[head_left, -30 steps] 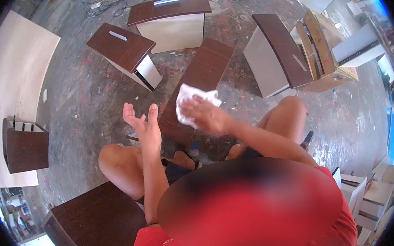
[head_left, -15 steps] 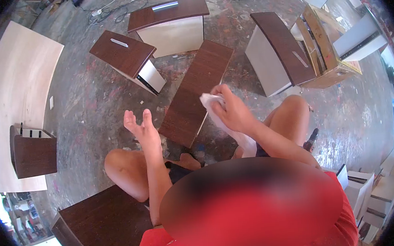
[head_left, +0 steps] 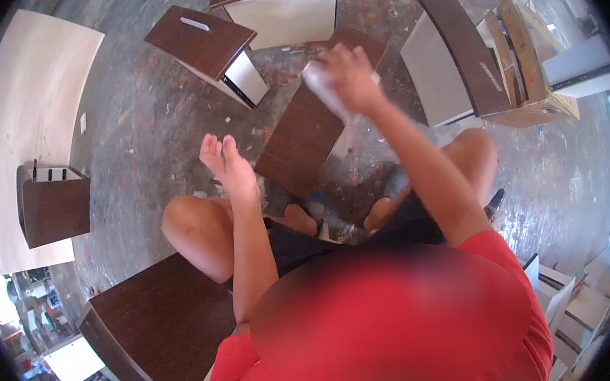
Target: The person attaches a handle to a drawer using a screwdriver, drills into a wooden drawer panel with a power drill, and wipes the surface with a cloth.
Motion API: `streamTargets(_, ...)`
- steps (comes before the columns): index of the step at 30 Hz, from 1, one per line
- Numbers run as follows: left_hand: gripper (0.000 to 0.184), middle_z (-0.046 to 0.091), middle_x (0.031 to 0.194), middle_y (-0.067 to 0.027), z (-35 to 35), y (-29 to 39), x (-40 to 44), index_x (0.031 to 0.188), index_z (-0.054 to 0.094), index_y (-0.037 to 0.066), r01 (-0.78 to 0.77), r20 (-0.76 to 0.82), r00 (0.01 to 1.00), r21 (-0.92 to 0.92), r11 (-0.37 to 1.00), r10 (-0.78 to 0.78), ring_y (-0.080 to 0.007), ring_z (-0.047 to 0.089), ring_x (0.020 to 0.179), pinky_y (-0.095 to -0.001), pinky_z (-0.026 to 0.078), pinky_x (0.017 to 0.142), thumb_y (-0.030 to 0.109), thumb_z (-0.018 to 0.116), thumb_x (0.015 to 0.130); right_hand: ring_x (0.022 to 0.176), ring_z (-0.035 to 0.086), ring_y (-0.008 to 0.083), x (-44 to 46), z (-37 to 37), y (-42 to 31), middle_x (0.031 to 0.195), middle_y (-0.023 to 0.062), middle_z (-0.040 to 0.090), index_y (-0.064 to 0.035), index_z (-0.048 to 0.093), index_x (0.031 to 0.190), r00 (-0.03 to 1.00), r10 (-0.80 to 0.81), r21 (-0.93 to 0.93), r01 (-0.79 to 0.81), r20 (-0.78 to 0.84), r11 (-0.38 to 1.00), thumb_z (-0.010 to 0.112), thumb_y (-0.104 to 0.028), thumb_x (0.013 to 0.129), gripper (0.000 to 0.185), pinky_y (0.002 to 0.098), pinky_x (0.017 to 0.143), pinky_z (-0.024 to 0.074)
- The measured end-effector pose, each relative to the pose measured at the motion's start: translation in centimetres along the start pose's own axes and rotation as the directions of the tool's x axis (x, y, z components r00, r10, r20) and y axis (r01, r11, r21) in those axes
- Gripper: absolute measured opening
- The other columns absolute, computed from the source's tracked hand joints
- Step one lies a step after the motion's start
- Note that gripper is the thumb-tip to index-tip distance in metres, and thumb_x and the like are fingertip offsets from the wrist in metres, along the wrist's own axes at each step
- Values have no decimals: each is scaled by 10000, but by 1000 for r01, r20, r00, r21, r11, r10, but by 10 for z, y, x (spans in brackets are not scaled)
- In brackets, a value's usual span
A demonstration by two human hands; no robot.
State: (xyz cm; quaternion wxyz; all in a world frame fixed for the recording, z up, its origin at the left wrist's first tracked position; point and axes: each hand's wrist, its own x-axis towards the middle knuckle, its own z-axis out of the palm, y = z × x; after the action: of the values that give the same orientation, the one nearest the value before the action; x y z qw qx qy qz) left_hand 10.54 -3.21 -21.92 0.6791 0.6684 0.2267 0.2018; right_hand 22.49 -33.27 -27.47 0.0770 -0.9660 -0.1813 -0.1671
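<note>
A crumpled white cloth, blurred by motion, is gripped in my right hand. That hand is above the far part of a dark brown wood-grain board lying on the floor before my feet. Part of the board is hidden behind my hand and the cloth; whether they touch it I cannot tell. My left hand is raised over my left knee, to the left of the board's near end. Its fingers point up with the thumb apart, and nothing is in it.
Drawers with dark brown fronts, one at the left, one at the back and one at the right, stand around the board. A pale panel bears a smaller drawer. A cardboard box is at right, a brown-topped cabinet beside me.
My right hand has swung forward with the cloth, out over the far part of the board, and its arm is straighter. The left hand stays raised and open. The view has tilted down.
</note>
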Motion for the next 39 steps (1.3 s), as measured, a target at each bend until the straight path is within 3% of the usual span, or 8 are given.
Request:
streamTargets(6,531,456,1494,-187,7,-4,1,1489,411,-6,4,95,995,93,996,-13,-278,470,1375,-417,391,1155,143,631,1030,1518,407,340,27,-14,89,1608,63,507,-234,584,1500,978,194,-50,-198,-71,979,609,-308,1002,503,582,1260,274)
streamTargets(11,521,443,1526,-194,18,-6,-12,1501,411,-7,-125,253,965,213,969,69,-307,453,1410,-435,380,1167,127,609,1038,1515,395,392,-25,-47,-13,1613,113,487,-171,548,1521,991,34,-66,-25,130,997,594,-231,1010,517,596,1254,271)
streamTargets(16,547,431,1537,-228,40,-2,-23,1511,405,-2,-356,461,879,469,808,120,-387,430,1437,-490,348,1198,107,614,1017,1572,332,377,-114,-70,-115,1638,108,471,-223,652,1435,980,-193,525,139,49,839,794,-185,829,623,608,1296,191)
streamTargets(22,578,472,1525,-211,61,-13,-47,1498,423,19,-653,570,752,576,491,331,-407,445,1430,-536,321,1192,156,666,992,1435,481,421,-62,-29,-2,1518,171,558,-160,764,1223,898,299,249,-224,-324,942,778,-187,835,390,601,1223,319)
streamTargets(24,578,472,1530,-208,65,-10,-52,1496,424,21,-641,555,765,614,461,327,-403,454,1424,-533,320,1193,166,669,993,1395,518,404,-43,-18,29,1479,212,571,-80,692,1301,686,650,442,-497,-326,747,715,-167,938,374,528,1168,390)
streamTargets(26,546,501,1512,-209,68,-8,-53,1495,433,28,-617,549,783,632,469,291,-401,475,1405,-531,325,1186,197,638,1018,1368,538,381,-29,4,27,1450,230,580,-32,615,1363,468,876,871,-373,-120,318,666,-187,1002,397,469,1151,409)
streamTargets(32,493,575,1452,-212,70,-15,-49,1488,458,33,-647,597,758,640,414,261,-385,525,1364,-516,338,1172,220,586,1050,1297,577,313,-24,25,-27,1422,215,595,50,507,1463,224,788,814,-41,573,-580,479,-450,1122,605,406,1089,447)
streamTargets(39,462,588,1442,-204,71,-13,-52,1475,470,30,-672,620,738,639,373,266,-375,546,1346,-512,350,1155,200,568,1057,1057,659,219,-97,-41,-112,1163,138,722,70,650,1294,373,577,685,-452,727,-571,539,-432,1094,552,359,942,516)
